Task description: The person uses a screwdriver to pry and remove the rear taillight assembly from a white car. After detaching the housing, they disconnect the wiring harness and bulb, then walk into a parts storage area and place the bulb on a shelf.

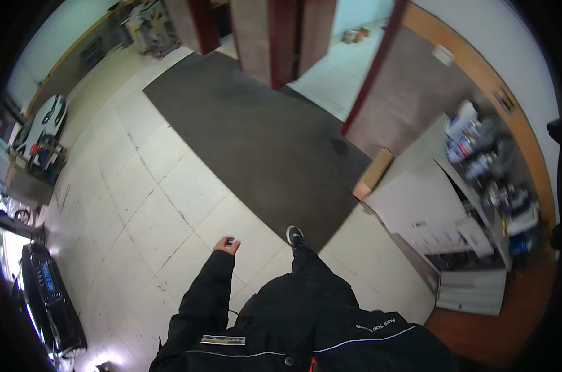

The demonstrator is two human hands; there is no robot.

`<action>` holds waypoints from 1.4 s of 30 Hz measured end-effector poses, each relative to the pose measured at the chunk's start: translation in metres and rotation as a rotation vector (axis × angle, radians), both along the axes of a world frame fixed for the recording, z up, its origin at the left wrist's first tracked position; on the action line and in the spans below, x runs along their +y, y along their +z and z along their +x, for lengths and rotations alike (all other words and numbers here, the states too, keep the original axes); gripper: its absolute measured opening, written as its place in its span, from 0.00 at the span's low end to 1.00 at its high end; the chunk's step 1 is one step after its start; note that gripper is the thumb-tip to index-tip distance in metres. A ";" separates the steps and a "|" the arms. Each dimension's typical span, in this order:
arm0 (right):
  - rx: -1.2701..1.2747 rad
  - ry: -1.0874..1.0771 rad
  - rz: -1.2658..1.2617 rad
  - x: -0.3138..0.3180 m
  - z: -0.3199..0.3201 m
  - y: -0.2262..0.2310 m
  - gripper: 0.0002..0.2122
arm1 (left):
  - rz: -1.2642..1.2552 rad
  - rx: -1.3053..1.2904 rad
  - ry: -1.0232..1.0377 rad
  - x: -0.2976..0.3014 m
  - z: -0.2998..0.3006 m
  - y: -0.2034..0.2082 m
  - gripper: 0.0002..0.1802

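Observation:
My left hand [225, 246] hangs in front of me over the pale tiled floor [188, 217], at the end of a black jacket sleeve [205, 291]. Its fingers are curled, and a small dark and whitish patch shows at them; what it is I cannot make out. Nothing else is close to that hand. My right hand is out of view. One of my feet, in a dark shoe [294, 235], steps at the edge of a dark grey mat [262, 149].
To the right stands a grey cabinet [411, 198], its top crowded with bottles and cans [470, 146]; a cardboard box [373, 173] leans beside it. Ahead is an open doorway [337, 77] past dark red frames. Parts of cars [48, 304] line the left, and machinery [149, 28] stands far left.

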State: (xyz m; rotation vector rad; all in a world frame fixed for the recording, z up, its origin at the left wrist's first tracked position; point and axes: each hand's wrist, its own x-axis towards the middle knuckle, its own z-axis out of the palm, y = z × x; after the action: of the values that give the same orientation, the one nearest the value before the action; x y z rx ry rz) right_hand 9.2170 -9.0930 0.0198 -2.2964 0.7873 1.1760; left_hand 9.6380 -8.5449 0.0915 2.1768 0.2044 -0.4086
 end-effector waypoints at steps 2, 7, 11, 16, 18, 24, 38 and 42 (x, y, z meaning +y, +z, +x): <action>-0.051 0.113 -0.019 -0.019 0.150 -0.001 0.14 | 0.141 0.266 0.167 0.062 -0.006 -0.041 0.34; -0.456 0.220 -0.095 -0.009 0.645 0.067 0.15 | 0.421 0.851 0.060 0.180 -0.050 -0.079 0.23; -0.831 -0.144 0.279 0.063 0.999 0.160 0.15 | 0.270 0.984 0.342 0.220 0.022 -0.098 0.27; -1.190 -0.014 0.252 0.205 1.215 0.176 0.11 | 0.221 0.939 0.352 0.286 0.274 -0.103 0.36; -1.255 0.178 0.219 0.259 1.238 0.138 0.13 | 0.210 0.794 0.405 0.323 0.416 -0.082 0.40; -0.358 0.619 0.044 0.354 1.232 0.038 0.15 | -0.141 -0.113 0.620 0.456 0.781 0.015 0.21; -0.566 0.913 0.101 0.797 1.930 0.066 0.15 | 0.056 0.981 0.643 0.723 0.941 -0.063 0.26; -0.820 0.831 0.214 0.962 2.151 0.090 0.15 | -0.004 0.989 0.645 0.807 1.085 -0.093 0.25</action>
State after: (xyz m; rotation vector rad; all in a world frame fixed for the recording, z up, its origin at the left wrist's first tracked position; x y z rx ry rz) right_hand 11.3684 -8.1312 0.1102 -2.6193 -0.6031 0.4080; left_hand 10.7232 -7.7381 -0.0020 1.5979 1.3821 -1.0503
